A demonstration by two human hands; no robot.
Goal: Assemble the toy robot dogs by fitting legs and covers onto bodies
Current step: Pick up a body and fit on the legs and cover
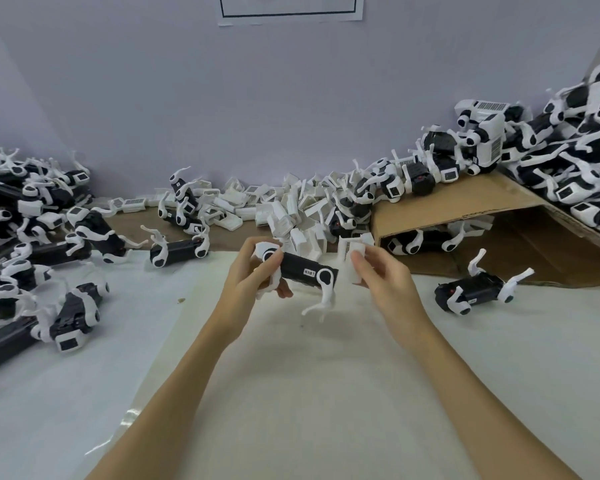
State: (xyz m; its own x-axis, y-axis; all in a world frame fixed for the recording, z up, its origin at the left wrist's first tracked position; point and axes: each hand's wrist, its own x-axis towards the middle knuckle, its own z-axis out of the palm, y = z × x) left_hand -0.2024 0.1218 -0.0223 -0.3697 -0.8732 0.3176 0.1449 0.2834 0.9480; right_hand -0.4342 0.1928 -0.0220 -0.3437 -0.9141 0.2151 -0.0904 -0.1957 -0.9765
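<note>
A black toy dog body (300,271) with white legs fitted hangs above the table at the middle. My left hand (253,275) grips its left end, fingers curled round the leg joint. A white leg dangles from its right end. Just to the right of the body, my right hand (378,275) pinches a small white cover (352,258) between thumb and fingers. The cover is close to the body's right end but apart from it.
A heap of white covers (284,206) lies behind my hands. Dog bodies with legs are piled at the left (32,244). Finished dogs are stacked on a cardboard box (465,202) at the right. One legged body (475,289) lies on the white sheet (309,375).
</note>
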